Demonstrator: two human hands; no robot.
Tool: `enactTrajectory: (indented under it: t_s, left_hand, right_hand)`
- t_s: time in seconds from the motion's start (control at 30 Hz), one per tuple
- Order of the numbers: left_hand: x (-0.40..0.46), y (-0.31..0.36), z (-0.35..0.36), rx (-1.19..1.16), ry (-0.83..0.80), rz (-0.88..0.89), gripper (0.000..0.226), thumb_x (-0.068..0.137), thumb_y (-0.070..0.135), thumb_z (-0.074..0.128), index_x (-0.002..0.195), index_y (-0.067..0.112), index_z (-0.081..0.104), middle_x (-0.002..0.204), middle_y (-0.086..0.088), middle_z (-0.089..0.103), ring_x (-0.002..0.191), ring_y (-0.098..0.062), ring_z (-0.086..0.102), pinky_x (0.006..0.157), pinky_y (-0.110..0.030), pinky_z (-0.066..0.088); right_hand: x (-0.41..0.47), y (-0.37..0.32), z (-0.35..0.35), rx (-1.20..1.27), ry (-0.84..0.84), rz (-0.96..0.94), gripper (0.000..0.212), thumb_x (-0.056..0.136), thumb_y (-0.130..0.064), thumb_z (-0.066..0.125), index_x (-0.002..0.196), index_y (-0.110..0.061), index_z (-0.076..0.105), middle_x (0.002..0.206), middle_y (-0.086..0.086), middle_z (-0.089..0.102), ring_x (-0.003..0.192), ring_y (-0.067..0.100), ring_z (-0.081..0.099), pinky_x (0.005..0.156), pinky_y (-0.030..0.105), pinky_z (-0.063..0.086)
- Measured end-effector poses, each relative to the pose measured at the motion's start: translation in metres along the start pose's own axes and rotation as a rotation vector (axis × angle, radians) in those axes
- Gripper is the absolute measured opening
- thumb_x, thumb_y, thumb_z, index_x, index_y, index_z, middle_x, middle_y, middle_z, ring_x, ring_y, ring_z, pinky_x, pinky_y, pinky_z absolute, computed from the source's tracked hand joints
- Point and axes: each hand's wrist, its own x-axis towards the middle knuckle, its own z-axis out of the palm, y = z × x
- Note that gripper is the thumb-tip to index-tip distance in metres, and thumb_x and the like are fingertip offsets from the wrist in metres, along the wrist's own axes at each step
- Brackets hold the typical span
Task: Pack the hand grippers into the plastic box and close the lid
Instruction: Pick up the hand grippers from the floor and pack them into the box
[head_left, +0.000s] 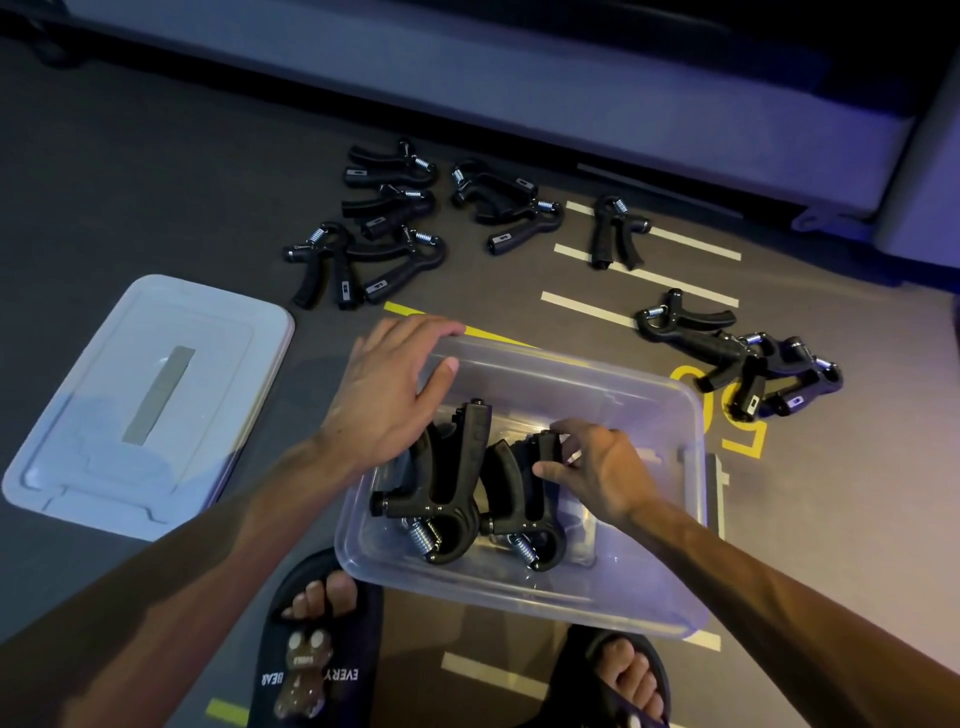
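Head view: right hand (597, 467) pinches a hand gripper (524, 499) inside the plastic box (519, 592); left hand (387, 400), fingers spread, steadies the rim. Best nestled snug beside its neighbour (447, 488).

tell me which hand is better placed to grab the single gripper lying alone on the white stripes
Left, probably. The left hand rests on the box's far rim, nearer that gripper, and holds nothing. The right hand is down inside, fingers on a packed gripper.
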Motion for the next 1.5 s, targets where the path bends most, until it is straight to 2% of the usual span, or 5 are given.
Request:
enactTrajectory:
  t_s: [0.57, 0.7, 0.9, 1.03, 1.5]
  left_hand:
    - [0.000, 0.000, -0.001, 0.022, -0.005, 0.016, 0.036, 0.101, 0.039, 0.043, 0.134, 0.031, 0.055, 0.133, 0.014, 0.058, 0.121, -0.015, 0.048, 0.098, -0.037, 0.033]
    - [0.008, 0.003, -0.001, 0.033, -0.010, 0.020, 0.035, 0.102, 0.041, 0.040, 0.130, 0.033, 0.059, 0.126, 0.015, 0.062, 0.117, -0.015, 0.051, 0.095, -0.035, 0.032]
    - [0.031, 0.016, -0.002, -0.037, -0.015, 0.055, 0.033, 0.102, 0.040, 0.042, 0.126, 0.030, 0.062, 0.102, 0.018, 0.069, 0.102, -0.009, 0.064, 0.103, -0.040, 0.037]
    - [0.044, 0.021, 0.004, -0.082, -0.023, 0.057, 0.032, 0.101, 0.040, 0.045, 0.124, 0.030, 0.064, 0.086, 0.023, 0.065, 0.090, -0.007, 0.064, 0.102, -0.034, 0.037]
    - [0.050, 0.020, 0.009, -0.087, -0.013, 0.061, 0.025, 0.103, 0.036, 0.048, 0.121, 0.029, 0.065, 0.088, 0.018, 0.071, 0.088, -0.006, 0.066, 0.096, -0.048, 0.047]
  right_hand:
    - [-0.002, -0.029, -0.033, -0.050, -0.078, 0.101, 0.045, 0.093, -0.039, 0.065, 0.129, -0.012, 0.059, 0.112, 0.006, 0.072, 0.096, 0.026, 0.069, 0.088, 0.037, 0.055]
    - [0.004, -0.052, -0.092, 0.305, -0.054, -0.011, 0.017, 0.097, -0.024, 0.063, 0.099, -0.010, 0.071, 0.085, 0.007, 0.076, 0.070, 0.023, 0.074, 0.058, 0.039, 0.062]
    - [0.069, 0.001, -0.131, 0.225, 0.299, 0.119, 0.015, 0.093, -0.022, 0.058, 0.093, -0.014, 0.070, 0.088, 0.009, 0.073, 0.072, 0.026, 0.072, 0.065, 0.042, 0.061]
    - [0.116, 0.070, -0.117, -0.154, 0.132, 0.318, 0.020, 0.087, -0.022, 0.059, 0.097, -0.011, 0.071, 0.093, 0.017, 0.070, 0.076, 0.032, 0.061, 0.065, 0.032, 0.044]
    - [0.123, 0.094, -0.089, -0.063, 0.165, 0.307, 0.061, 0.083, -0.037, 0.074, 0.136, -0.017, 0.051, 0.125, 0.012, 0.065, 0.113, 0.034, 0.062, 0.092, 0.040, 0.051]
